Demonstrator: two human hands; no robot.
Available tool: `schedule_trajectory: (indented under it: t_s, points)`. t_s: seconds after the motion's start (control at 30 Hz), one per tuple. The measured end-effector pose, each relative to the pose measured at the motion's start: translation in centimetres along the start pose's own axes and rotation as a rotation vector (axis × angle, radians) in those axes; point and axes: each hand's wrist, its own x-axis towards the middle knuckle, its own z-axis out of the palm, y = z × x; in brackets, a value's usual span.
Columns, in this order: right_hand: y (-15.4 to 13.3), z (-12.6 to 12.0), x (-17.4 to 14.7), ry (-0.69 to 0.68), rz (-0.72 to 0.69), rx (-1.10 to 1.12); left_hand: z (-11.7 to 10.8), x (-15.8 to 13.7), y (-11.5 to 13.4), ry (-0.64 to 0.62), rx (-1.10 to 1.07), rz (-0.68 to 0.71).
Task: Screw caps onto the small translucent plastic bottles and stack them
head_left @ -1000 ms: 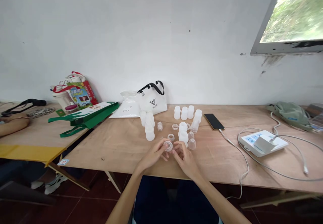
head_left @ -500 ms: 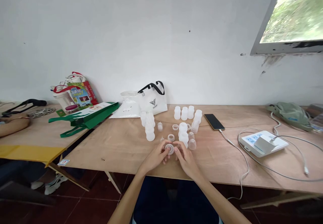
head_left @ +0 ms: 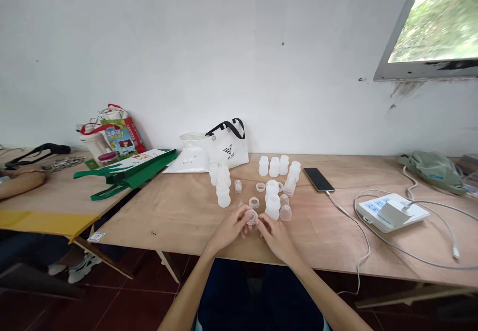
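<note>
My left hand is closed around a translucent round bottle collar ring near the table's front edge. The thumb and fingertips of my right hand pinch the same ring from the other side. What sits inside the ring is too small to make out. Just beyond my hands lies a loose collar ring, with another ring farther back. A capped nipple stands to the left. White bottle bodies form a row on the left, and more bottles stand on the right beside clear dome caps.
Several bottles stand at the back. A phone on a cable and a white power strip lie to the right. White bags lean against the wall; a green bag and a co-worker's arm are left.
The view has shifted slightly. Both hands keep hold of the ring, with my right fingers moved a little around its edge; the other things stay in place.
</note>
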Motion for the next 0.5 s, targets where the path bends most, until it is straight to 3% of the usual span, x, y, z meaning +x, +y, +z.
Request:
schedule_trajectory:
  t_s: [0.37, 0.5]
  points:
    - [-0.3, -0.1, -0.3, 0.012, -0.030, -0.010, 0.5, 0.6, -0.9, 0.046, -0.043, 0.067]
    - [0.0, 0.1, -0.2, 0.040, -0.026, 0.041, 1.0, 0.6, -1.1, 0.050, -0.037, 0.029]
